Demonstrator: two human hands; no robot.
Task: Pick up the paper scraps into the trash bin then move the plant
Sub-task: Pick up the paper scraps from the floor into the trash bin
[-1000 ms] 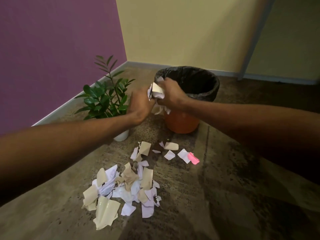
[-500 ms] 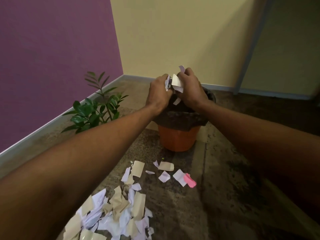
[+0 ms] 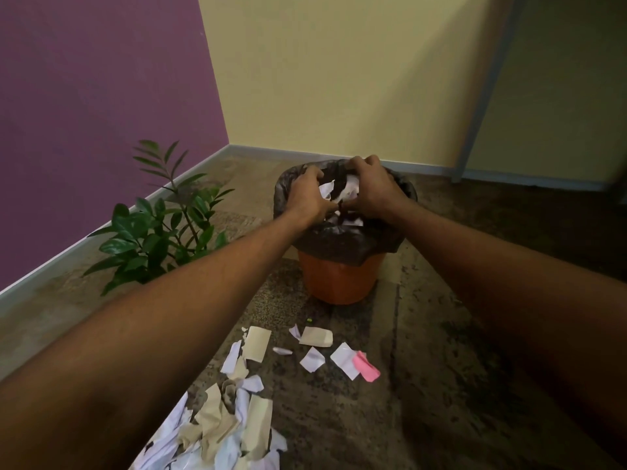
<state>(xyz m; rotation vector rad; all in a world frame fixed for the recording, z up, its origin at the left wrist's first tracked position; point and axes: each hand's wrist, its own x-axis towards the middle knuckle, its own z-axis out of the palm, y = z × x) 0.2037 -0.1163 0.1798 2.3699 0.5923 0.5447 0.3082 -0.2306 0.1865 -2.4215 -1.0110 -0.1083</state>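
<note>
Hands: lower than half a second ago, down from above the rim to the bin mouth; paper bundle down with them.
Left hand: fingers curled round held scraps, thumb tip meeting the right thumb.
Right hand: curled over the same bundle from the other side, knuckles up; pressed together with the left, both clamped on paper.
Held scraps: white, crumpled, peeking out between the two palms, within the liner's rim.
Trash bin: orange, directly under both hands; black liner folded over the rim; more white paper showing inside just below the thumbs.
Floor scraps: white and beige pile on the floor, beside the left forearm; smaller loose pieces between the forearms, closer to the bin.
Pink scrap: nearest the right forearm, touching a white piece.
Plant: green, leafy, left of the left forearm, beside the bin but apart from it; pot hidden behind the arm.
Walls: purple wall beyond the left hand, yellow wall beyond the right.
</note>
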